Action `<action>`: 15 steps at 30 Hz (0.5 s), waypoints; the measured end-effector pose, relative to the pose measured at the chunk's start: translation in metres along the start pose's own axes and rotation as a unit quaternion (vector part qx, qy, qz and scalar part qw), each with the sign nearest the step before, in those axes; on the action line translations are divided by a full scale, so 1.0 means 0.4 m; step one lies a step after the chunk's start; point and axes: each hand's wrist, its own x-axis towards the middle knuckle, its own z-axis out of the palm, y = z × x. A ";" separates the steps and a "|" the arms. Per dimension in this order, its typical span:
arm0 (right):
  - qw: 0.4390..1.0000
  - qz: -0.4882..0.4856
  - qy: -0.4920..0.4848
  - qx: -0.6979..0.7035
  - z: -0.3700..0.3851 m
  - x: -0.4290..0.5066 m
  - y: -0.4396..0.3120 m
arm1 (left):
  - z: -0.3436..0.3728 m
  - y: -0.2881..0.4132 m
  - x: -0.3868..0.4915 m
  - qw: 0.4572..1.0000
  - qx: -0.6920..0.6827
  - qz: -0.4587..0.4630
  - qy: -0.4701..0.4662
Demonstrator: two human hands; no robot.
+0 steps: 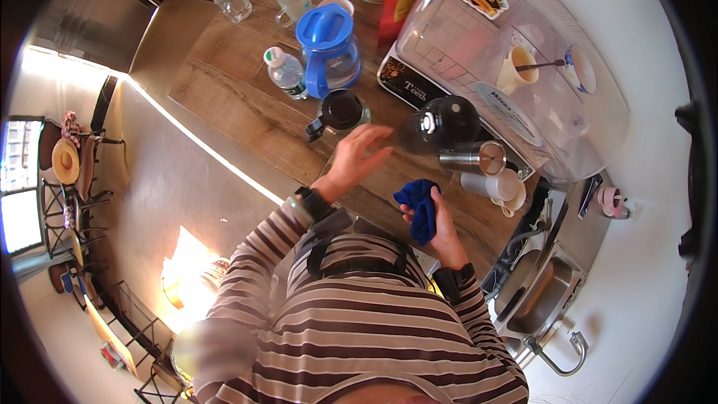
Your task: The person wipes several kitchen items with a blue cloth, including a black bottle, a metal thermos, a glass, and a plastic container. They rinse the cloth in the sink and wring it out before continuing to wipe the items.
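My right hand holds a crumpled dark blue cloth above the front part of the wooden table. Over the table, my left hand is slightly blurred, its fingers apart with nothing in them. Its fingertips point towards a black vacuum flask with a pale button. Just behind this hand stands a glass pot with a black lid, partly hidden by the fingers. A steel cylinder stands beside the flask. Closer to my right hand are a whitish container and a cream cup.
Farther back stand a blue-lidded pitcher, a water bottle, glass mugs and a red pouch. A clear-covered dish box lines the wall side of the wooden table. A steel sink is at right.
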 end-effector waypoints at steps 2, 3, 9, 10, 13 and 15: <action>1.000 0.001 -0.007 -0.024 0.032 0.004 0.004 | -0.071 -0.007 -0.065 0.994 0.052 -0.011 0.092; 0.999 0.001 -0.008 -0.041 0.048 0.005 0.007 | -0.097 -0.013 -0.091 0.982 0.075 -0.035 0.170; 0.996 -0.052 -0.019 -0.066 0.158 0.051 0.037 | -0.201 -0.134 -0.112 0.944 0.220 -0.185 0.163; 0.995 -0.058 -0.026 -0.081 0.174 0.058 0.039 | -0.212 -0.156 -0.107 0.950 0.122 -0.267 0.110; 0.972 -0.136 -0.061 -0.183 0.219 0.069 0.036 | -0.234 -0.203 -0.087 0.941 0.014 -0.337 -0.010; 0.949 -0.171 -0.054 -0.257 0.253 0.075 0.021 | -0.232 -0.208 -0.094 0.934 -0.065 -0.348 -0.053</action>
